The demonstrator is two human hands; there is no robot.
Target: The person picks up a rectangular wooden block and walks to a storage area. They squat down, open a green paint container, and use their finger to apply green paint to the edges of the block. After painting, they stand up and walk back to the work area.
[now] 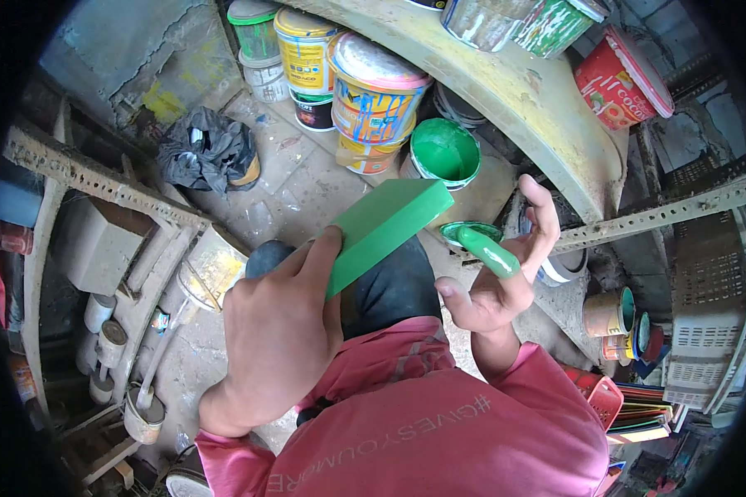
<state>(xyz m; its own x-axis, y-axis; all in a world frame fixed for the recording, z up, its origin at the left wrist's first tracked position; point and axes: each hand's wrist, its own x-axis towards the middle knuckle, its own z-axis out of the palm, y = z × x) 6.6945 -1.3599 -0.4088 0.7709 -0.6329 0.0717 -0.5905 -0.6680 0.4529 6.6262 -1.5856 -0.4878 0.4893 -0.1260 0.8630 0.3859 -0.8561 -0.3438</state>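
In my left hand (286,319) is a flat rectangular green block (389,224), gripped at its near left end between thumb and fingers. My right hand (506,286) is raised to the right of the block, apart from it, with its fingers spread and nothing held. Wet green paint (491,253) coats one of its fingers. Just behind that finger shows a small round thing (452,230) smeared with green; the finger partly hides it. Beyond the block stands an uncovered bucket of green paint (446,149).
Several stacked paint buckets (375,99) stand at the back. A curved pale panel (514,79) carries more buckets, with a red bucket (622,79) at its right. A black plastic bag (207,149) lies at far left. Perforated metal rails (112,178) flank both sides, and a spattered bucket (214,269) stands left.
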